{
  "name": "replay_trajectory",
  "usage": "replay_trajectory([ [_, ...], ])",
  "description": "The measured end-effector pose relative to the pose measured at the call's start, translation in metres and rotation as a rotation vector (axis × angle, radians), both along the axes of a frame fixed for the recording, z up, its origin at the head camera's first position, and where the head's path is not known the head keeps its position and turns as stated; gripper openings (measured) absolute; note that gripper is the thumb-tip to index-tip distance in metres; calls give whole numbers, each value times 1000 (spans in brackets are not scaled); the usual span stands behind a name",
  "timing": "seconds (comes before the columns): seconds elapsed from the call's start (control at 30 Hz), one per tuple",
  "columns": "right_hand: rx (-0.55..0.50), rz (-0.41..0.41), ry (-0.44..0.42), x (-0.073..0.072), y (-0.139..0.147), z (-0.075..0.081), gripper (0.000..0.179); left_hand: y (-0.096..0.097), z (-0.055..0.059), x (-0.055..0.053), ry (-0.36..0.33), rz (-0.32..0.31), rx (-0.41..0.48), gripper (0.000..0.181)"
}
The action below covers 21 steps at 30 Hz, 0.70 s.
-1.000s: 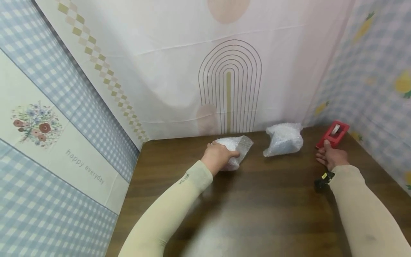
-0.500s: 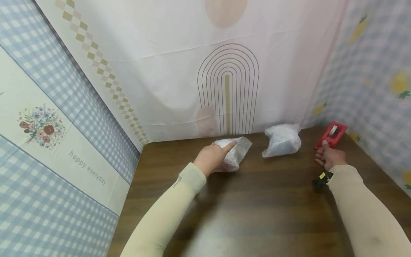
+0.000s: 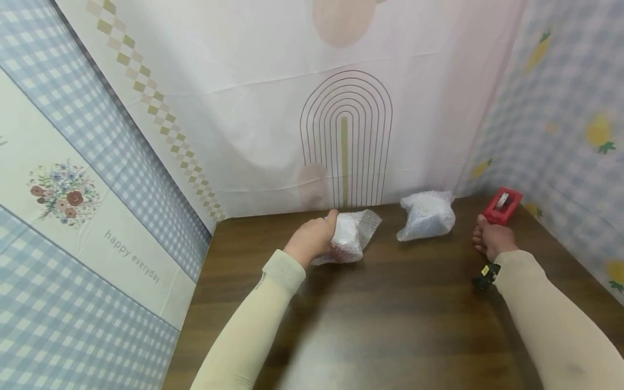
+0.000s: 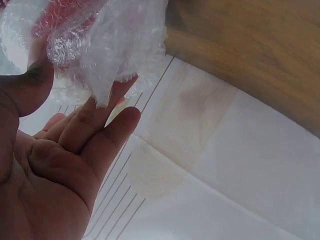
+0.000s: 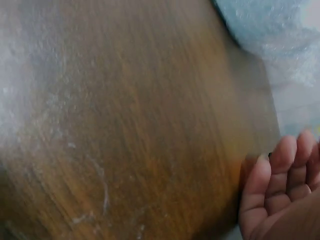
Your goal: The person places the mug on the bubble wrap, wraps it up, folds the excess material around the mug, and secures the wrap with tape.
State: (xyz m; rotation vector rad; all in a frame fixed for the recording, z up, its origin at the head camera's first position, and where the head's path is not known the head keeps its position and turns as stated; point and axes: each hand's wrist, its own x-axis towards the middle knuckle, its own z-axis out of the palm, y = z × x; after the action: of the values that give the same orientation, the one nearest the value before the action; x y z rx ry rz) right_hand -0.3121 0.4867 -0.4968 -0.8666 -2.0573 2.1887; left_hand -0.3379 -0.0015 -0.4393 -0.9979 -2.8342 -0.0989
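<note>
In the head view my left hand (image 3: 313, 236) is at the left side of a bubble-wrapped bundle (image 3: 347, 238) with some red showing through. The left wrist view has its fingers extended behind a loose flap of the bubble wrap (image 4: 100, 45), the thumb in front and apart from the fingers. Near the lower end of a red tape dispenser (image 3: 505, 206) with a white roll is my right hand (image 3: 496, 238). Its fingers (image 5: 282, 175) are loosely bent with nothing between them in the right wrist view. The hand covers part of the dispenser's near end.
A second bubble-wrapped bundle (image 3: 427, 215) stands at the back of the dark wooden table (image 3: 390, 314), between the hands. Patterned cloth (image 3: 253, 135) hangs behind the table, and more cloth lines both sides. A black wrist strap (image 3: 486, 276) is on the right wrist.
My left hand has slid left from over the bundle to its side, its thumb lifting off. My right hand has drawn slightly left and away from the tape dispenser, which stays at the back right.
</note>
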Motion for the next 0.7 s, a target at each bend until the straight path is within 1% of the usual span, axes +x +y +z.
replay_trajectory([
  [0.07, 6, -53, 0, 1, -1, 4, 37, -1, -1, 1, -28, 14, 31, 66],
  [0.13, 37, -90, -5, 2, -4, 12, 28, -1, -1, 0, -64, 37, 57, 64],
  [0.17, 65, -97, 0, 0, -8, 18, 24, -2, 0, -1, -86, 47, 70, 63],
  [0.23, 130, -83, 24, -4, -14, 28, 19, -4, 0, -4, -116, 70, 99, 63],
  [0.27, 167, -76, 54, -7, -19, 33, 18, -4, 1, -4, -128, 78, 110, 63],
  [0.37, 290, -13, 168, -18, -39, 46, 17, -5, 0, -6, -154, 105, 138, 61],
  [0.43, 366, 40, 232, -24, -56, 53, 26, -5, -1, -5, -171, 121, 155, 61],
  [0.47, 405, 82, 258, -26, -66, 57, 33, -5, -1, -5, -178, 126, 160, 62],
  [0.53, 459, 169, 295, -29, -86, 65, 47, -4, -1, -3, -183, 131, 165, 65],
  [0.6, 511, 262, 313, -29, -109, 72, 55, -2, -2, 0, -177, 128, 163, 70],
  [0.7, 540, 376, 324, -31, -152, 86, 53, 0, -1, 2, -149, 125, 157, 77],
])
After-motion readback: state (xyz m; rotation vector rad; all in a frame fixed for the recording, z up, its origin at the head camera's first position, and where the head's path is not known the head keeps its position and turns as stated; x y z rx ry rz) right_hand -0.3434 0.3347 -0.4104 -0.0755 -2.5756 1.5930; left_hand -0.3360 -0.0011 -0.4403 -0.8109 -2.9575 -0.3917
